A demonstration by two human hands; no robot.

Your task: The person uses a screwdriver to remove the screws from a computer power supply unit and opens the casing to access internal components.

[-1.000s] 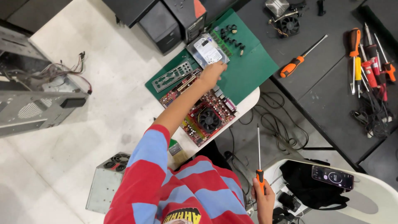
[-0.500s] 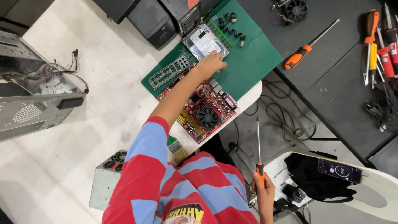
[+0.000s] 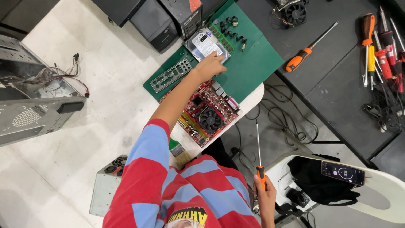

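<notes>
A: Item, hard drive (image 3: 207,44): location?
B: On green mat (image 3: 253,67), beyond motherboard (image 3: 204,112). Left hand (image 3: 209,66) touches its near edge, fingers curled, grip unclear.
A: Right hand (image 3: 265,196)?
B: Well apart, fist closed round long screwdriver (image 3: 258,156), shaft pointing away.

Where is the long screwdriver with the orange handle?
The long screwdriver is in the right hand, low in the head view, pointing up beside the red circuit board.
</notes>
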